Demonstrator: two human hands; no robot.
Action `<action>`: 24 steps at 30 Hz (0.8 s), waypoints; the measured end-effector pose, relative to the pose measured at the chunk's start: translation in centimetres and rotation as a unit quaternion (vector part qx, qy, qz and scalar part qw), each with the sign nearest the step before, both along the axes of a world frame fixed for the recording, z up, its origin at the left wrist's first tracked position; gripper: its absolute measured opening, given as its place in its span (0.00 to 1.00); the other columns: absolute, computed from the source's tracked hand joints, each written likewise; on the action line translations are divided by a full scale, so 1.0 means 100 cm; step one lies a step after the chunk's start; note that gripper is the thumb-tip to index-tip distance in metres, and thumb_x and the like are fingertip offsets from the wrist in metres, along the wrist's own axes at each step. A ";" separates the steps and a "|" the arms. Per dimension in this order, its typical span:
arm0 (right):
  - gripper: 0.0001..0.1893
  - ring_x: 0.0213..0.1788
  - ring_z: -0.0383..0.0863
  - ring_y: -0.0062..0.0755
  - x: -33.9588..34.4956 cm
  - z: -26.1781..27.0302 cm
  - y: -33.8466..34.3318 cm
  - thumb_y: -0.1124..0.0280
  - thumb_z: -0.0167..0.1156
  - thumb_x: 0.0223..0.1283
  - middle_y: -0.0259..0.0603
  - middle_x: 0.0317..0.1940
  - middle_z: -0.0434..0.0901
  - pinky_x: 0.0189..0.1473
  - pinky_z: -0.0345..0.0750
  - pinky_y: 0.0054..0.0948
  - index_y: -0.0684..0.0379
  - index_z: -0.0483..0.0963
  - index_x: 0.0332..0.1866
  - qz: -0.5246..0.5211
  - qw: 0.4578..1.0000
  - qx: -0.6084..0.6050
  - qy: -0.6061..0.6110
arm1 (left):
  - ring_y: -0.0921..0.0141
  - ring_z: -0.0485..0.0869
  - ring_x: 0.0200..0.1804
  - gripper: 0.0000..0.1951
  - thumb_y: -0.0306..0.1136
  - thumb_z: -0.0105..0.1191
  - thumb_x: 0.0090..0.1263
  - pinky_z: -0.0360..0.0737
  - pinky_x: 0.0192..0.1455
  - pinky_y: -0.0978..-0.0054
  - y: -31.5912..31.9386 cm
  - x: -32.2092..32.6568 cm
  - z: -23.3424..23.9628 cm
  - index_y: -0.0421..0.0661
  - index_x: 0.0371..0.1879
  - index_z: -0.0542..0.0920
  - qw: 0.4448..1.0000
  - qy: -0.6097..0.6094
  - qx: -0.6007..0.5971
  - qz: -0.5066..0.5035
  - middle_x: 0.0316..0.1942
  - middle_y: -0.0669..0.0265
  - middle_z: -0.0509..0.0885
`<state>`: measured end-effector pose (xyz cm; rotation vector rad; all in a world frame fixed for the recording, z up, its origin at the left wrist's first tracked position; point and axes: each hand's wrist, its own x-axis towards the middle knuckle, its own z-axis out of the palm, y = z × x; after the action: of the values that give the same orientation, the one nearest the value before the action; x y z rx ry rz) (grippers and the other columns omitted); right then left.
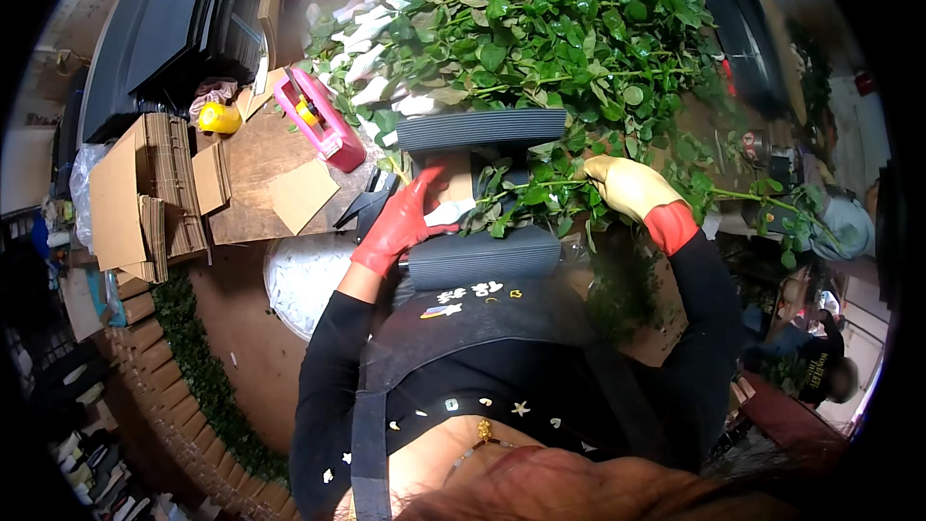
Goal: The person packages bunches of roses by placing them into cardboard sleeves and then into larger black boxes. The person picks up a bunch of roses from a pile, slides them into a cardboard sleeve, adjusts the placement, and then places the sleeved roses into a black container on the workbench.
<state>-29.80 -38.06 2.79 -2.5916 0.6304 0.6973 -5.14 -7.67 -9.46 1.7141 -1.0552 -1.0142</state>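
My left hand (394, 224), in a red glove, has its blurred fingers spread over a corrugated dark-lined cardboard wrap (485, 253). A rose bud in a white net sleeve (448, 212) lies between its fingers and thumb, apparently not gripped. My right hand (629, 184), in a pale yellow glove with a red cuff, pinches a leafy green stem (546, 184) to the right of the wrap. The wrap's upper flap (481, 130) stands up beyond the stem. A large heap of leafy stems (521, 43) with white-sleeved buds fills the table ahead.
On the wooden table's left stand a pink tape dispenser (325, 123), a black stapler-like tool (370, 199), cardboard pieces (155, 195) and a yellow object (219, 118). Dark boards (173, 22) lean behind. A white round container (307, 282) is below the edge. Another person (825, 362) is far right.
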 end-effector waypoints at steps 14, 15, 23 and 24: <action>0.17 0.58 0.87 0.49 -0.029 -0.071 -0.015 0.65 0.58 0.73 0.48 0.53 0.88 0.62 0.81 0.42 0.51 0.82 0.63 -0.111 0.982 0.150 -0.039 | 0.58 0.83 0.61 0.24 0.30 0.73 0.67 0.82 0.65 0.65 -0.011 0.008 0.014 0.44 0.62 0.86 0.994 -0.010 -0.003 -0.107 0.58 0.57 0.83; 0.18 0.58 0.87 0.48 -0.029 -0.060 -0.021 0.64 0.59 0.73 0.48 0.54 0.88 0.63 0.82 0.42 0.51 0.81 0.65 -0.139 0.978 0.154 -0.008 | 0.55 0.83 0.58 0.21 0.30 0.72 0.68 0.82 0.63 0.63 -0.014 0.010 0.012 0.44 0.60 0.86 0.993 -0.017 -0.029 -0.116 0.56 0.54 0.83; 0.12 0.49 0.89 0.48 0.081 0.017 -0.032 0.74 0.64 0.66 0.45 0.52 0.89 0.52 0.84 0.42 0.55 0.85 0.52 -0.029 0.928 -0.185 -0.323 | 0.60 0.85 0.53 0.12 0.27 0.68 0.72 0.82 0.57 0.67 -0.015 0.010 -0.013 0.42 0.52 0.90 0.997 -0.010 -0.028 -0.071 0.49 0.58 0.87; 0.12 0.50 0.88 0.48 0.087 -0.014 -0.046 0.74 0.64 0.64 0.44 0.53 0.89 0.55 0.84 0.43 0.56 0.86 0.51 0.038 0.884 -0.287 -0.368 | 0.60 0.85 0.53 0.12 0.26 0.68 0.71 0.82 0.57 0.67 -0.019 0.010 -0.014 0.43 0.52 0.90 0.996 -0.006 -0.026 -0.080 0.49 0.58 0.87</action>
<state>-21.14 -42.66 1.43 -3.0923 0.5236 -0.5653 -4.14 -9.53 -10.83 1.6159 -1.2307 -1.0677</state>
